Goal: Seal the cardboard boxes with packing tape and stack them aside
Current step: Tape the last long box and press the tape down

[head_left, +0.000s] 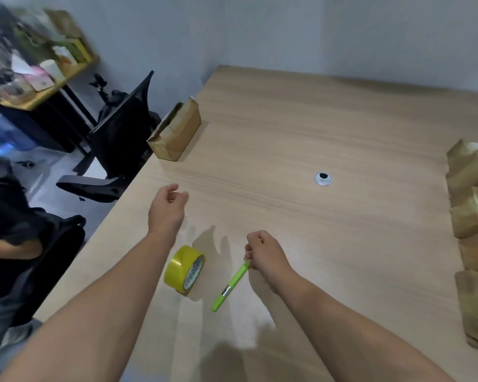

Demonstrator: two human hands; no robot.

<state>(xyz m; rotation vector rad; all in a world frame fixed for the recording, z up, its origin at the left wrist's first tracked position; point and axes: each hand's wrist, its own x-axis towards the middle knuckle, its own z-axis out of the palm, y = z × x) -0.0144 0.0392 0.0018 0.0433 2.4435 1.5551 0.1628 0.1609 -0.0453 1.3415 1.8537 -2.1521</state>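
A yellow roll of packing tape stands on edge on the wooden table, between my forearms. A green utility knife lies beside it; my right hand pinches its upper end with curled fingers. My left hand hovers above the table beyond the tape, fingers loosely curled, holding nothing. One cardboard box sits at the table's left edge, its top flap partly raised. Several cardboard boxes are piled along the right edge, partly cut off by the frame.
A round cable grommet is set in the table's middle. A black office chair stands left of the table. A person in dark clothes sits at the far left. A cluttered shelf is behind.
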